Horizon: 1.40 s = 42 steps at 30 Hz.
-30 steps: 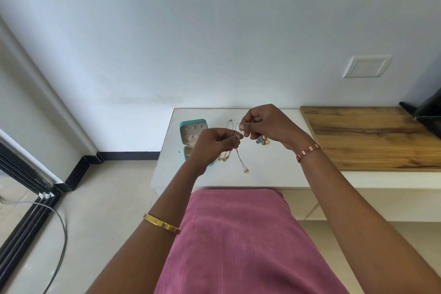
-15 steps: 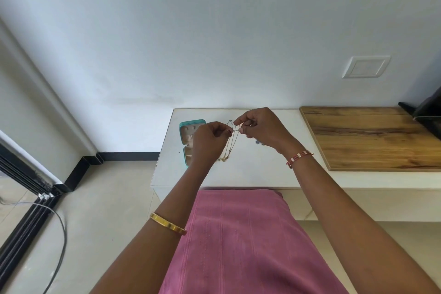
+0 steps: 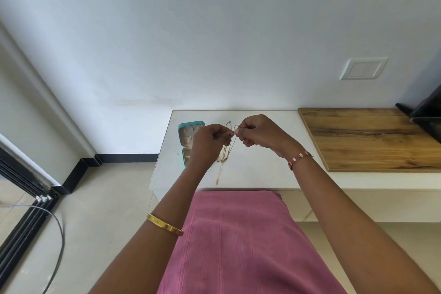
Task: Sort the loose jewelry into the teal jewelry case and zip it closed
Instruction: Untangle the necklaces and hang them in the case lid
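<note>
The teal jewelry case (image 3: 191, 126) lies open on the left part of the white counter (image 3: 262, 172), its beige lid and tray partly hidden behind my left hand (image 3: 210, 143). A thin gold chain necklace (image 3: 225, 155) hangs between my two hands above the counter. My left hand pinches one part of the chain, and my right hand (image 3: 260, 133) pinches it just beside. The chain's pendant end dangles down to about the counter's front. Other loose jewelry is hidden behind my right hand.
A wooden board (image 3: 372, 138) covers the counter's right part, with a dark object (image 3: 427, 117) at its far right. A white wall plate (image 3: 362, 68) sits above. Pink fabric (image 3: 238, 241) covers my lap. A cable (image 3: 57, 234) lies on the floor at left.
Both hands have moved slightly left and closer together with the necklace. The chain's dangling end has swung and now hangs longer below my left hand. The beads near my right hand are now hidden.
</note>
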Available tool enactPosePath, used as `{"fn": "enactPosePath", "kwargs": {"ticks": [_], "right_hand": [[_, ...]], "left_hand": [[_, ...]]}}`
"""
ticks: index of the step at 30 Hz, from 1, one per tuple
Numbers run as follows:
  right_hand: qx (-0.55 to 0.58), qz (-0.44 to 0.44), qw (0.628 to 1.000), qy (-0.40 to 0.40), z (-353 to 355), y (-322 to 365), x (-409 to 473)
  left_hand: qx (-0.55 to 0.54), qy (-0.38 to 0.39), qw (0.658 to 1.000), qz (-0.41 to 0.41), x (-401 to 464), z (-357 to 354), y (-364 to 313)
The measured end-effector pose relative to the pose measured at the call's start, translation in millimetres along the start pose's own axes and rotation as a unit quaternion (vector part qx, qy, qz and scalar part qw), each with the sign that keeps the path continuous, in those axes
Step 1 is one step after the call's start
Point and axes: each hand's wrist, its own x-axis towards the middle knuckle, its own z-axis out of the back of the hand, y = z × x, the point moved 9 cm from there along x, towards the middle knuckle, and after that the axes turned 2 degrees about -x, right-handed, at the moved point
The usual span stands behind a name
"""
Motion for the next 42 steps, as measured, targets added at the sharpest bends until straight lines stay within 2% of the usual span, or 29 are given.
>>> {"fn": "enactPosePath", "kwargs": {"ticks": [6,10,15,18,23,25,28,31,34,36,40,42], "right_hand": [[0.032,0.002,0.999,-0.020,3,-3,1],[0.113,0.010,0.994,-0.011,2,-4,6],[0.312,0.000,0.950,0.019,-7,-14,13],[0.364,-0.008,0.931,0.009,-7,-21,13],[0.430,-0.043,0.900,0.065,-19,-21,11],[0.426,-0.059,0.900,0.074,-20,-24,11],[0.369,-0.073,0.923,0.075,-15,-30,11],[0.228,-0.075,0.968,0.075,-4,-39,8],[0.115,-0.070,0.985,0.107,-1,-43,3],[0.118,-0.058,0.985,0.115,1,-41,1],[0.256,-0.030,0.955,0.146,-4,-30,0],[0.291,-0.023,0.943,0.159,-8,-26,-1]], "left_hand": [[-0.022,-0.018,0.999,0.017,0,3,8],[-0.109,-0.009,0.993,0.044,-3,2,9],[-0.215,0.067,0.971,0.083,-7,-12,5],[-0.234,0.076,0.965,0.091,-6,-12,5],[-0.297,0.103,0.941,0.128,-9,-16,11],[-0.326,0.115,0.927,0.144,-11,-18,13],[-0.358,0.109,0.912,0.166,-12,-14,21],[-0.390,0.091,0.898,0.182,-9,-5,34],[-0.401,0.086,0.890,0.197,-7,1,45],[-0.388,0.101,0.893,0.206,-8,2,48],[-0.317,0.150,0.913,0.206,-13,-3,48],[-0.302,0.167,0.917,0.200,-16,-7,46]]}}
